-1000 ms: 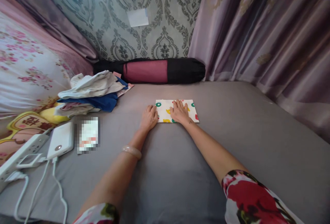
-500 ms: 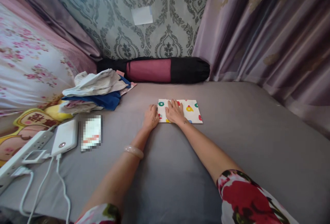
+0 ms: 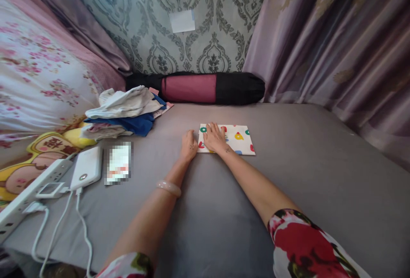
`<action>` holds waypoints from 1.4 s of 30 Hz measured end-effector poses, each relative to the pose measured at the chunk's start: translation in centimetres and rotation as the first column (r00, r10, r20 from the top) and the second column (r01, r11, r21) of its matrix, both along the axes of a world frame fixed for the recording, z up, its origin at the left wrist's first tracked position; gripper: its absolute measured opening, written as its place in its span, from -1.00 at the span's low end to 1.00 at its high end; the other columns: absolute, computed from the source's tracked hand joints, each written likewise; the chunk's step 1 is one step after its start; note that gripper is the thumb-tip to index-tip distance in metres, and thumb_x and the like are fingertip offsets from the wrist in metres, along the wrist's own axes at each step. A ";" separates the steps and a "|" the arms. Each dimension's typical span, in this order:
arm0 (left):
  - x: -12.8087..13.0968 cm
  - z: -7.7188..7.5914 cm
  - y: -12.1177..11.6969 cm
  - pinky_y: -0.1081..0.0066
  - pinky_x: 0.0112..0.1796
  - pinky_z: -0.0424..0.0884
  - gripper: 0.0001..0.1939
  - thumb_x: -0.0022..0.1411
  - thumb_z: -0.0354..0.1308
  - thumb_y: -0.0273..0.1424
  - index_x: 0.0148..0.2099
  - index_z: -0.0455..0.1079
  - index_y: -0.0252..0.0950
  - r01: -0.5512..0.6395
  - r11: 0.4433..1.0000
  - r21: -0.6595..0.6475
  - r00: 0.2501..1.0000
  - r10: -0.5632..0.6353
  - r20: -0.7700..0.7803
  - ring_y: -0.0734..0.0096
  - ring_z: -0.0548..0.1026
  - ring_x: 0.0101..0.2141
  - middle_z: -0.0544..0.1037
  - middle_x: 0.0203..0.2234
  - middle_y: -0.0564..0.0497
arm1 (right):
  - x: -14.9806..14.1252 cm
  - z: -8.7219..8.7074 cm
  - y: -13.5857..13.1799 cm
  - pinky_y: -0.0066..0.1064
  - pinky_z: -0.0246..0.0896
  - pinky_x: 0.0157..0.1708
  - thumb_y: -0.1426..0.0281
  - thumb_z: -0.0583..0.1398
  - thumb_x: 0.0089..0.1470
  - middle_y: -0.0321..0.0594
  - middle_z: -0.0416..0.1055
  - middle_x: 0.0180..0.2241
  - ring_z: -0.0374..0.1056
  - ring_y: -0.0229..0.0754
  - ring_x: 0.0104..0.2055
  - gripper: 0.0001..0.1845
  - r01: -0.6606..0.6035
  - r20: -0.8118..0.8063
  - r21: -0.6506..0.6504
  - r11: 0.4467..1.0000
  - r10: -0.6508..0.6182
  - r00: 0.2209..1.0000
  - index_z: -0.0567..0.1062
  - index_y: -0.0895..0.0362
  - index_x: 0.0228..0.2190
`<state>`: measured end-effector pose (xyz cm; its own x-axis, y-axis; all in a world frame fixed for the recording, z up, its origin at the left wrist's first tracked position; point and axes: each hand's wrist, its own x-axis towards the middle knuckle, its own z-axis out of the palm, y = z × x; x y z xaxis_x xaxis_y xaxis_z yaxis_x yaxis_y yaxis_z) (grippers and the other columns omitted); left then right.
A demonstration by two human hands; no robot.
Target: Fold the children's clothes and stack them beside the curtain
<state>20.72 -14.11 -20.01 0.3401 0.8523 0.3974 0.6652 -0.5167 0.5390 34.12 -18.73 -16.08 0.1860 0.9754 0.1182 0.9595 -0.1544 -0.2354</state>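
A flat white rectangle with red, yellow, green and blue prints, seemingly folded cloth, lies on the grey bed sheet. My right hand presses flat on its left half, fingers stretched forward and slightly apart, covering some of the prints. Against its left edge rests my left hand, low on the sheet, with the fingers pointing forward. Nothing shows in the grasp of either hand. A pale bangle circles my left wrist.
Rumpled clothes are piled at the left. Nearer are a white power bank, a power strip with cables and a blurred packet. A black and maroon roll lies along the wall, and curtains hang at the right.
My right hand has slid a little left across the printed rectangle. My left hand stays at its left edge. The whole view has shifted slightly.
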 end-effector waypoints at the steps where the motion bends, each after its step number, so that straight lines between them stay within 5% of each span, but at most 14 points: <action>1: 0.0 0.0 0.0 0.14 0.13 0.28 -0.53 0.12 -0.12 -0.65 0.09 0.27 -0.37 -0.002 1.000 0.000 1.000 0.002 0.001 0.21 0.37 0.07 0.44 -0.01 -0.22 | -0.2 0.0 0.1 0.05 -0.39 0.28 0.27 -0.18 0.29 0.01 -0.08 0.35 -0.22 0.01 0.37 -0.40 -0.008 -0.011 -0.006 1.000 0.008 1.000 0.10 0.26 0.27; 10: -0.1 -0.5 0.3 0.13 0.12 0.31 -0.52 0.13 -0.14 -0.64 0.09 0.28 -0.33 -0.023 1.000 0.020 0.999 0.022 0.046 0.24 0.41 0.03 0.48 -0.05 -0.18 | -0.6 -1.0 0.5 0.05 -0.41 0.29 0.27 -0.18 0.29 -0.04 -0.11 0.36 -0.25 0.00 0.38 -0.39 -0.004 -0.015 -0.028 1.000 0.003 1.000 0.07 0.25 0.29; 19: 0.1 1.3 -0.5 0.17 0.13 0.26 -0.63 0.35 -0.21 -0.42 0.07 0.30 -0.41 -0.081 0.993 -0.081 0.991 0.089 0.104 0.22 0.40 0.06 0.48 -0.03 -0.24 | -1.8 0.5 0.7 0.06 -0.41 0.28 0.31 -0.15 0.29 0.03 -0.06 0.34 -0.21 0.02 0.37 -0.42 -0.043 0.012 0.004 0.999 0.042 0.999 0.14 0.29 0.25; 33: 0.0 2.0 -0.8 0.18 0.14 0.24 -0.53 0.38 -0.30 -0.32 0.11 0.31 -0.40 -0.051 0.990 -0.133 0.985 0.072 0.155 0.23 0.39 0.09 0.48 0.01 -0.24 | -3.2 -0.3 0.9 0.05 -0.41 0.29 0.29 -0.17 0.30 0.03 -0.05 0.34 -0.24 0.00 0.38 -0.40 -0.127 0.025 -0.025 0.992 0.128 0.991 0.12 0.33 0.26; 38: 0.2 2.0 -1.0 0.21 0.17 0.20 -0.51 0.37 -0.29 -0.34 0.18 0.25 -0.44 0.002 0.994 -0.112 0.997 0.007 0.082 0.24 0.35 0.13 0.42 0.10 -0.24 | -1.9 0.3 1.0 0.02 -0.37 0.30 0.26 -0.22 0.32 -0.03 -0.09 0.35 -0.24 -0.04 0.38 -0.38 -0.132 -0.108 -0.040 0.990 0.127 0.986 0.05 0.29 0.29; 42: 0.4 2.2 -1.7 0.18 0.25 0.06 -0.47 0.30 -0.19 -0.38 0.29 0.13 -0.38 0.108 0.992 -0.060 0.983 -0.116 -0.145 0.22 0.09 0.29 0.26 0.25 -0.12 | 0.1 0.5 0.4 0.04 -0.42 0.30 0.29 -0.17 0.30 -0.02 -0.07 0.34 -0.24 -0.02 0.38 -0.40 -0.072 -0.062 0.021 0.997 0.074 0.995 0.08 0.28 0.28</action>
<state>21.14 -15.79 -17.86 0.4859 0.8239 0.2918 0.6792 -0.5661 0.4671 34.19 -18.34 -15.59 0.1220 0.9844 0.1268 0.9513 -0.0796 -0.2979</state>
